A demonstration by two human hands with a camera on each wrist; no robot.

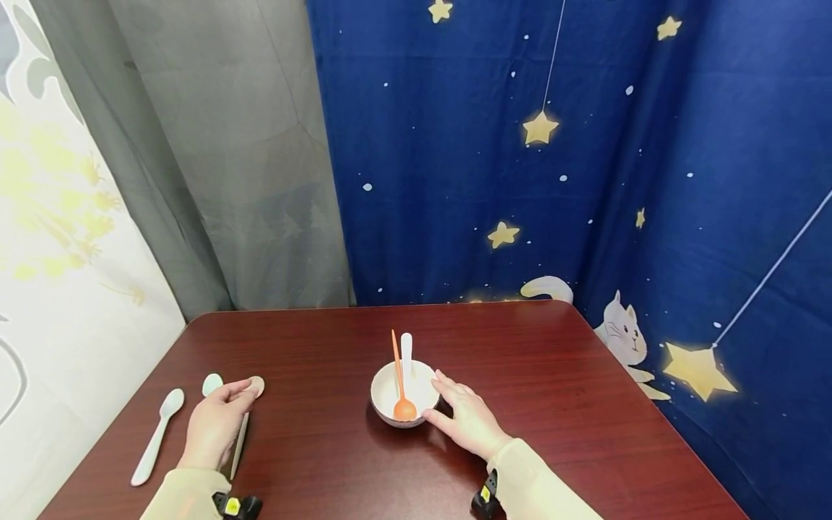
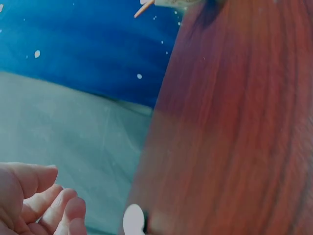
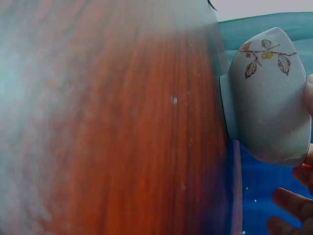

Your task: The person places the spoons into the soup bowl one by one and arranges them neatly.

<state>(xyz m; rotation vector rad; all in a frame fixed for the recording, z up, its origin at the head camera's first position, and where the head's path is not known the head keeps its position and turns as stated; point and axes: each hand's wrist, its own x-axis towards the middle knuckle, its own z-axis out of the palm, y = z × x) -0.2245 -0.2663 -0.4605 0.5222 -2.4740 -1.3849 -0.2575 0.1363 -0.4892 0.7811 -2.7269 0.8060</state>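
My right hand (image 1: 469, 419) touches the right side of a white bowl (image 1: 385, 393), thumb and forefinger spread along its rim. In the right wrist view, the bowl (image 3: 269, 103) shows a leaf pattern, and the other fingers (image 3: 288, 203) stretch out past it. Inside the bowl lean an orange spoon (image 1: 404, 410) and a white-handled utensil (image 1: 406, 348). At the left, my left hand (image 1: 217, 426) has its fingertips over the round end of a beige spoon (image 1: 258, 386); its fingers (image 2: 63, 210) bend loosely in the left wrist view, with nothing visible between them.
Beside the left hand lie a white spoon (image 1: 158, 437) and a pale spoon (image 1: 211, 383), its handle hidden by the hand. Everything is on a dark red-brown table (image 1: 312, 448). Behind it hang a grey curtain (image 1: 247, 180) and a blue starred curtain (image 1: 455, 180).
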